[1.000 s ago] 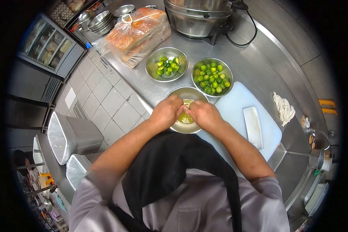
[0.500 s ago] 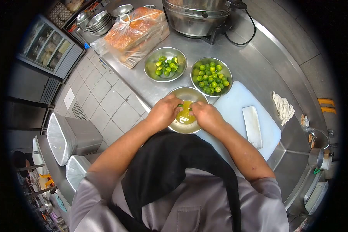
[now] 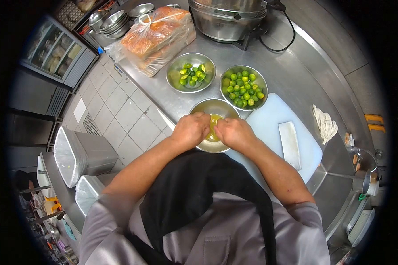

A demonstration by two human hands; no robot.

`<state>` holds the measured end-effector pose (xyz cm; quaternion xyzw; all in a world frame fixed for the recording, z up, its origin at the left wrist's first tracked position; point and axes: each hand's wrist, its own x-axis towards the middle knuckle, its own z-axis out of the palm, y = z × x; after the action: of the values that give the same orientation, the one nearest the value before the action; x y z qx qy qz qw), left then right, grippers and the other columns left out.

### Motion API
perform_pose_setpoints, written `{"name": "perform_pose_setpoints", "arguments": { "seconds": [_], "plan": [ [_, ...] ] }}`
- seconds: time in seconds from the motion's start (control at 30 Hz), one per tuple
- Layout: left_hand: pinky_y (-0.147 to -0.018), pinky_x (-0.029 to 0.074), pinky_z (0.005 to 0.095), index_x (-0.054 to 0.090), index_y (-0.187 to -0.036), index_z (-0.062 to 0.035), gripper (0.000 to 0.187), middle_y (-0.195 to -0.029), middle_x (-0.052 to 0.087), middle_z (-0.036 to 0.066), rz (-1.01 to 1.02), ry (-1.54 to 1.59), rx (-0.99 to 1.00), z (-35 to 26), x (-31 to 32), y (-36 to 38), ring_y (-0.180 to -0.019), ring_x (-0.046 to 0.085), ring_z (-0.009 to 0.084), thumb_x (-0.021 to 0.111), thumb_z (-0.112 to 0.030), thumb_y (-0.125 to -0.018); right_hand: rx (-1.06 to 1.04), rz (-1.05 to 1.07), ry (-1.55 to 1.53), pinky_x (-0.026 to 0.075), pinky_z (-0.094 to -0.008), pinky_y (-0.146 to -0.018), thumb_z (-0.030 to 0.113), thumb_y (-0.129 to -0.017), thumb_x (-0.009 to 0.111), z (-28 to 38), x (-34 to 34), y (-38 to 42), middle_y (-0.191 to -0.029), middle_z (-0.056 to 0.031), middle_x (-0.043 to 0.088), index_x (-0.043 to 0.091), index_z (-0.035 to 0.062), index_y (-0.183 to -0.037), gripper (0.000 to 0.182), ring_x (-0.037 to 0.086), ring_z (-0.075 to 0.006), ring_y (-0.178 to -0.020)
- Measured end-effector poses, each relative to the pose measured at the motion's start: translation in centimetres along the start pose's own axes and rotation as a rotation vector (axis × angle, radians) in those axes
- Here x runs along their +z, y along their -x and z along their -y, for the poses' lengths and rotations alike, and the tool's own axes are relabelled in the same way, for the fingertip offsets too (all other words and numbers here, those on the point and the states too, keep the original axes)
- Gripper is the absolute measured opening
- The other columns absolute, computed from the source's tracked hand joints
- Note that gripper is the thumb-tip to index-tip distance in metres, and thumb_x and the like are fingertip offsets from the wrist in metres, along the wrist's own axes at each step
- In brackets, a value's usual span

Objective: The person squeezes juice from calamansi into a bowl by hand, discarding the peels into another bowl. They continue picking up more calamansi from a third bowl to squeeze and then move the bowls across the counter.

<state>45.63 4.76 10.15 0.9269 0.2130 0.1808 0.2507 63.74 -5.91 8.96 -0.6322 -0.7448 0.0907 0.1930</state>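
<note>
Left hand [image 3: 191, 130] and right hand [image 3: 235, 133] held over juice bowl [image 3: 213, 105], fingers curled tightly, contents undetermined, lime bowls [image 3: 243, 87] beyond on counter [image 3: 278, 75].

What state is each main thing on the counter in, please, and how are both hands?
Near bowl: holding yellowish liquid
Left fruit bowl: partly filled, some fruit cut
Right fruit bowl: well filled
Clear bag: knotted
Metal blade: flat on cutting board
Cloth: crumpled
Left hand: closed, contents hidden
Right hand: closed, contents hidden
</note>
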Motion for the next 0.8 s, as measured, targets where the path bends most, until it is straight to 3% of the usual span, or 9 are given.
{"name": "perform_pose_setpoints", "arguments": {
  "seconds": [0.17, 0.3, 0.37, 0.43, 0.47, 0.57, 0.7, 0.73, 0.8],
  "plan": [
    [-0.067, 0.053, 0.0475, 0.062, -0.090, -0.0035, 0.008, -0.082, 0.061, 0.016, 0.041, 0.089, -0.019, -0.4, -0.3, 0.4, -0.078, 0.065, 0.0388, 0.069, -0.005, -0.086, 0.021, 0.007, -0.105, 0.056, -0.0482, -0.067, 0.028, -0.095, 0.065, 0.2, -0.1, -0.1, -0.081, -0.0171, 0.069, 0.064, 0.0033, -0.090, 0.025, 0.069, -0.0366, -0.077],
    [-0.079, 0.054, 0.0481, 0.069, -0.106, -0.0038, 0.017, -0.093, 0.065, 0.019, -0.185, 0.079, 0.035, 2.5, -2.3, -1.8, -0.088, 0.065, 0.0415, 0.068, -0.010, -0.090, 0.042, -0.213, -0.284, 0.055, -0.0488, -0.079, 0.021, -0.091, 0.072, -0.1, -1.0, -3.2, -0.094, -0.0215, 0.068, 0.065, 0.0001, -0.109, 0.029, 0.068, -0.0399, -0.087],
    [-0.084, 0.053, 0.0470, 0.070, -0.113, -0.0040, 0.024, -0.100, 0.066, 0.019, -0.216, 0.094, -0.108, 4.8, -4.5, -5.0, -0.093, 0.065, 0.0419, 0.069, -0.013, -0.091, 0.174, -0.179, -0.509, 0.055, -0.0481, -0.081, 0.021, -0.089, 0.075, 0.5, -5.3, -6.7, -0.098, -0.0214, 0.069, 0.065, -0.0012, -0.119, 0.038, 0.068, -0.0401, -0.089],
    [-0.085, 0.053, 0.0468, 0.070, -0.114, -0.0039, 0.025, -0.101, 0.066, 0.019, -0.217, -0.029, -0.135, 4.3, -7.0, -7.6, -0.096, 0.065, 0.0406, 0.069, -0.013, -0.091, 0.200, -0.303, -0.476, 0.055, -0.0484, -0.083, 0.021, -0.090, 0.074, -2.3, -6.8, -8.7, -0.102, -0.0221, 0.070, 0.063, -0.0018, -0.127, 0.045, 0.067, -0.0402, -0.095],
    [-0.085, 0.053, 0.0466, 0.070, -0.115, -0.0038, 0.026, -0.102, 0.066, 0.019, -0.229, -0.152, -0.176, 4.1, -7.9, -8.7, -0.098, 0.065, 0.0392, 0.070, -0.014, -0.090, 0.135, -0.418, -0.246, 0.055, -0.0491, -0.084, 0.019, -0.091, 0.072, -4.8, -6.7, -8.9, -0.104, -0.0227, 0.070, 0.064, -0.0001, -0.124, 0.039, 0.067, -0.0398, -0.098],
    [-0.086, 0.053, 0.0458, 0.070, -0.115, -0.0037, 0.027, -0.107, 0.066, 0.018, -0.171, -0.160, -0.004, 2.4, -6.7, -11.2, -0.100, 0.065, 0.0383, 0.069, -0.013, -0.089, 0.399, -0.231, 0.158, 0.056, -0.0486, -0.084, 0.011, -0.089, 0.067, -9.9, -7.8, -7.6, -0.105, -0.0217, 0.067, 0.067, 0.0034, -0.110, 0.023, 0.068, -0.0391, -0.098],
    [-0.089, 0.055, 0.0426, 0.071, -0.113, -0.0064, 0.024, -0.110, 0.066, 0.015, 0.028, -0.262, 0.299, 2.0, 0.6, -16.1, -0.104, 0.065, 0.0333, 0.062, -0.011, -0.091, 0.527, -0.067, 0.312, 0.057, -0.0470, -0.085, 0.012, -0.091, 0.061, -13.4, -4.0, -7.1, -0.109, -0.0198, 0.067, 0.067, 0.0040, -0.105, 0.017, 0.068, -0.0375, -0.099],
    [-0.089, 0.055, 0.0426, 0.071, -0.113, -0.0064, 0.024, -0.110, 0.066, 0.015, 0.028, -0.261, 0.299, 1.7, 1.9, -17.0, -0.104, 0.065, 0.0333, 0.062, -0.011, -0.091, 0.510, -0.133, 0.325, 0.057, -0.0462, -0.085, 0.013, -0.092, 0.059, -13.7, -3.0, -6.8, -0.110, -0.0187, 0.067, 0.067, 0.0047, -0.103, 0.016, 0.067, -0.0365, -0.101],
    [-0.089, 0.057, 0.0409, 0.074, -0.111, -0.0088, 0.025, -0.114, 0.068, 0.012, 0.314, -0.562, 0.197, 1.0, 3.8, -18.4, -0.110, 0.065, 0.0303, 0.059, -0.016, -0.092, 0.501, -0.197, 0.335, 0.058, -0.0454, -0.086, 0.014, -0.092, 0.057, -13.8, -2.3, -6.6, -0.111, -0.0177, 0.067, 0.067, 0.0053, -0.102, 0.016, 0.067, -0.0356, -0.103]
  ]
}}
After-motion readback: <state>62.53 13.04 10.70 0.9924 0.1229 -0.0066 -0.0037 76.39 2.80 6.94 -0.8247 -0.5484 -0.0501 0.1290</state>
